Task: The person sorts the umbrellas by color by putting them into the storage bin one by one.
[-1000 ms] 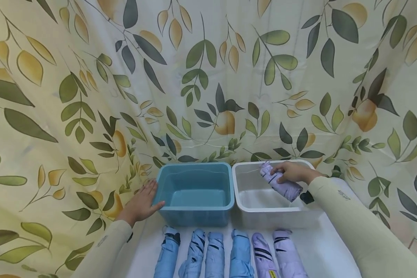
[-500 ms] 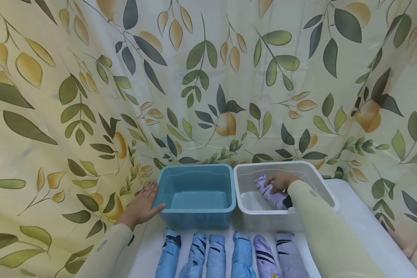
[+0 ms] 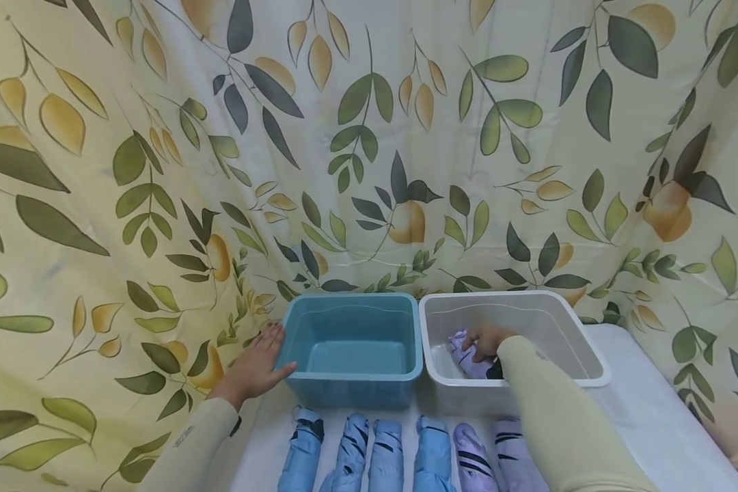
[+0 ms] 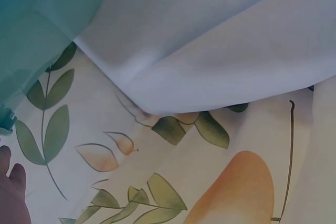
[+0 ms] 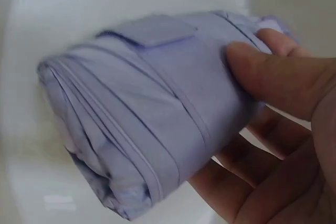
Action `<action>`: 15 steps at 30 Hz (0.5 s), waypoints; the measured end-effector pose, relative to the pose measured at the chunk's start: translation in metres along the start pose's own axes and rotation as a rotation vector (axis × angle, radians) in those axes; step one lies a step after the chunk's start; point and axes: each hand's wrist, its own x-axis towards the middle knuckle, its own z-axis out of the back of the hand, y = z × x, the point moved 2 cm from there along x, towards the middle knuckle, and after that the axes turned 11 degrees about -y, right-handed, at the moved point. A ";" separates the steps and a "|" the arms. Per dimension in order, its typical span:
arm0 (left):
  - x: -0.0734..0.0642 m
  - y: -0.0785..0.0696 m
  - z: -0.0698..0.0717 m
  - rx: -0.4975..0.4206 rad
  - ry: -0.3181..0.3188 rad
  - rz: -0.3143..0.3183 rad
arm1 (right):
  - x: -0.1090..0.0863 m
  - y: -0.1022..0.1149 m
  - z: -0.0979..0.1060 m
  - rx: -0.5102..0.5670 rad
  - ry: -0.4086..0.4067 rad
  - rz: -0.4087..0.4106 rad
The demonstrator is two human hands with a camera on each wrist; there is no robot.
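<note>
My right hand [image 3: 487, 341] grips a rolled-up lilac folding umbrella [image 3: 464, 357] low inside the white tub [image 3: 519, 298]. In the right wrist view the thumb lies on top of the umbrella [image 5: 152, 93], with its fingers round the far side and underneath; its strap flap shows. My left hand [image 3: 257, 364] lies flat with straight fingers along the left rim of the blue tub [image 3: 357, 377]. Only the fingertips [image 4: 16, 182] of that hand show in the left wrist view, at its left edge.
Several rolled umbrellas lie in a row before the tubs: blue ones such as the leftmost umbrella [image 3: 301, 451], and two lilac ones including a striped umbrella [image 3: 475, 459]. The tubs stand side by side on a white table [image 3: 642, 396]. A leaf-patterned curtain [image 3: 381, 137] hangs behind and beside them.
My right hand has lowered the lilac umbrella from above the white tub's rim down into it. The left hand has stayed on the blue tub. The head view has shifted slightly.
</note>
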 end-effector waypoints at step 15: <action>0.001 0.002 -0.002 0.013 0.024 0.025 | 0.011 -0.005 -0.014 -0.086 0.116 -0.011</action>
